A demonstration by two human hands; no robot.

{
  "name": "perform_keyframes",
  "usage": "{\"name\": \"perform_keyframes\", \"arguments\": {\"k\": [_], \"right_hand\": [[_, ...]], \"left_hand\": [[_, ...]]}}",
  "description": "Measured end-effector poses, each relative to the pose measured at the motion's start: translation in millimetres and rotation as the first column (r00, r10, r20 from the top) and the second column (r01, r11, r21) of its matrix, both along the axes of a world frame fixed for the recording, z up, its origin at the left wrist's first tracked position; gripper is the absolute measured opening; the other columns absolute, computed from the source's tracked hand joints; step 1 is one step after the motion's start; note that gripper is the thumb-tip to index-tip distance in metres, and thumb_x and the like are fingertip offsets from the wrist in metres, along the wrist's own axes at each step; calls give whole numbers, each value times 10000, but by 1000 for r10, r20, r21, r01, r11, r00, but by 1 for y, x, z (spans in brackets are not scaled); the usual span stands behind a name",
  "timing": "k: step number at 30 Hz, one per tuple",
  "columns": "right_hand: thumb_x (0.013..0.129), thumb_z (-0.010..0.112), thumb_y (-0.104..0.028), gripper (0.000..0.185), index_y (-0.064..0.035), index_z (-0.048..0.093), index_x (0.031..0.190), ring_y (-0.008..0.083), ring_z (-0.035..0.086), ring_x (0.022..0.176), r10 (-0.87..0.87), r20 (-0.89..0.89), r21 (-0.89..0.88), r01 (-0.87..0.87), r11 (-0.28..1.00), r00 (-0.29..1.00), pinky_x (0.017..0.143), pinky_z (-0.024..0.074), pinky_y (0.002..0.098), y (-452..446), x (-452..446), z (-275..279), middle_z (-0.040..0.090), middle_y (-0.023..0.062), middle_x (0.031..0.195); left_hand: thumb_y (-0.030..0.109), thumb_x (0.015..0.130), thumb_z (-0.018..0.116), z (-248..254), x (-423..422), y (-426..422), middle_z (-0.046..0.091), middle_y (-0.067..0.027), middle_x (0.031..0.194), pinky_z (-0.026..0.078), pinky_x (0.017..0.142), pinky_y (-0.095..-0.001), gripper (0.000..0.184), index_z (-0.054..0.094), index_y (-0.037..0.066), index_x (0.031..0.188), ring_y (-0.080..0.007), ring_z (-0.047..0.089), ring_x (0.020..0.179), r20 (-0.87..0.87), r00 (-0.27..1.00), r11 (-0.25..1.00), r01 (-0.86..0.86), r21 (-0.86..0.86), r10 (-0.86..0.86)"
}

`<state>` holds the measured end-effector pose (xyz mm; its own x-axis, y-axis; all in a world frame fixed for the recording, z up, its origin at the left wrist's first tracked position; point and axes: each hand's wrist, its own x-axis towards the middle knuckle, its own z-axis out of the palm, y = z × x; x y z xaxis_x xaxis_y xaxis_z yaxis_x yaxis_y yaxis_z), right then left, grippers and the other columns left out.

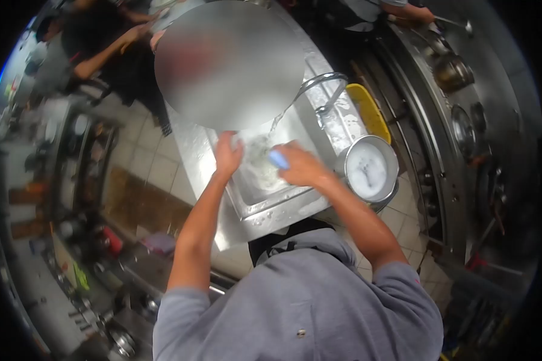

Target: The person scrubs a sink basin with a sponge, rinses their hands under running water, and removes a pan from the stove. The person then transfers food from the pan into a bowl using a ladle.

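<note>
Over the sink (242,207), my right hand (301,166) is closed on a blue sponge (278,159). At the sink's left side is my left hand (227,156), its thumb apart from the fingers and nothing visible in it. A grey blur hides what lies just beyond its fingertips. Water runs from the curved faucet (328,77) into the basin between my hands. What lies on the basin floor under the water is too smeared to make out.
Right of the sink stands a metal pot (396,165) of foamy liquid, with a yellow tub (370,111) behind it. A long range (403,114) runs along the right, with pans (454,73) on it. Co-workers are at the upper left and top right, one holding a ladle (468,27).
</note>
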<state>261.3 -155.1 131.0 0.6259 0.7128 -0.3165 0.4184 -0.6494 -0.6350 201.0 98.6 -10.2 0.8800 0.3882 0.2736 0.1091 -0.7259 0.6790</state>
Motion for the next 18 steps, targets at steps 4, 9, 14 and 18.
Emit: {"name": "perform_keyframes", "arguments": {"k": [4,9,14,18], "right_hand": [[773,663,-197,619,-82,520,1364,424,544,1184,-255,122,91,245,965,959,1007,445,447,-94,-5,79,519,229,1340],[783,659,-149,605,-43,505,1359,452,523,1204,-388,301,139,362,922,871,1028,431,474,-174,-5,42,488,262,1364],[869,615,-108,341,7,638,1189,411,604,1127,-460,97,403,388,829,882,1007,467,414,-131,11,23,648,250,1175],[935,582,-135,257,25,652,1124,275,658,1044,-251,-546,554,570,607,799,904,531,368,-17,55,-16,683,178,1092]], "left_hand": [[111,883,594,-3,83,-57,688,-133,770,536,644,-356,142,671,17,957,-239,693,733,-124,992,863,-45,-503,-21],[125,954,519,28,121,-92,646,-94,742,508,544,-286,195,655,-13,934,-198,639,617,-223,964,593,-96,-799,-144],[56,934,451,40,134,-95,578,-85,756,435,504,-308,169,593,13,852,-176,508,585,-142,984,345,-97,-934,-108],[22,930,390,74,124,-109,594,-110,816,500,669,-361,205,592,4,899,-208,564,725,-22,991,49,-29,-998,129]]}}
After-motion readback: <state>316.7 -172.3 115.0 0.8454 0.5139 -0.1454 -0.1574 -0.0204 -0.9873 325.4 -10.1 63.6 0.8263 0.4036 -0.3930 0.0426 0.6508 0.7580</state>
